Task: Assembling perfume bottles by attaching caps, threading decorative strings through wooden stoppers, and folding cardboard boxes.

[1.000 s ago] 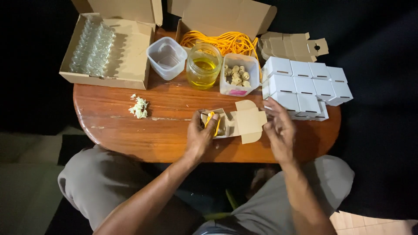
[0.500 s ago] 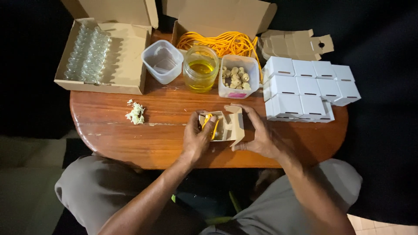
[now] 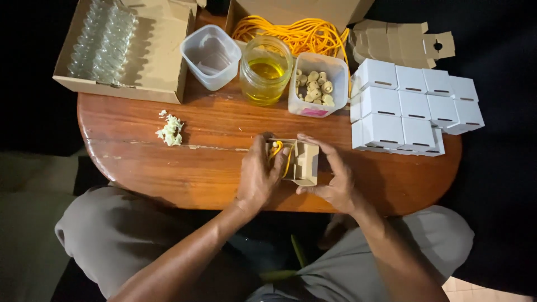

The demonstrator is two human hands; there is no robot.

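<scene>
Dark room, round wooden desk [image 3: 168,168] crowded with stock. Small tan carton [image 3: 299,162] sits near the front edge, left hand [image 3: 258,179] and right hand [image 3: 335,182] both clasping its sides, fingers curled on it. Yellow cord [image 3: 278,152] pokes from the open left end. Long axis runs roughly left-right, mouth toward the left hand. Risks: cord springs out or snags the flap; squeezing may crush the thin card; carton near the edge could slip off.
</scene>
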